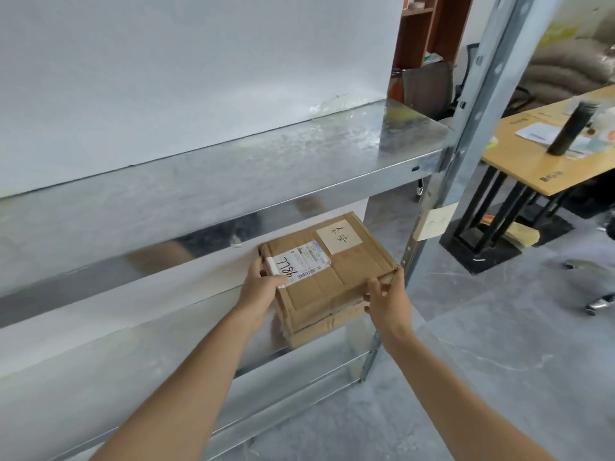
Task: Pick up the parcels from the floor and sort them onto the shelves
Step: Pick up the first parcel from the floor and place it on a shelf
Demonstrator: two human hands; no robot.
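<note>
A brown cardboard parcel (327, 277) with a white shipping label marked 7786 and a beige handwritten sticker sits at the right end of the lower metal shelf (133, 354). Its near part overhangs the shelf's front edge. My left hand (261, 291) grips its left near corner, thumb on the label. My right hand (387, 297) holds its right near corner. The shiny upper shelf (233, 168) above it carries no parcel.
The rack's steel upright (442, 181) stands right of the parcel, with a paper tag (432, 222) taped to it. Beyond it is a wooden desk (549, 161) with papers and a dark cylinder (567, 131). Chair castors (595, 304) rest on the grey floor at the right.
</note>
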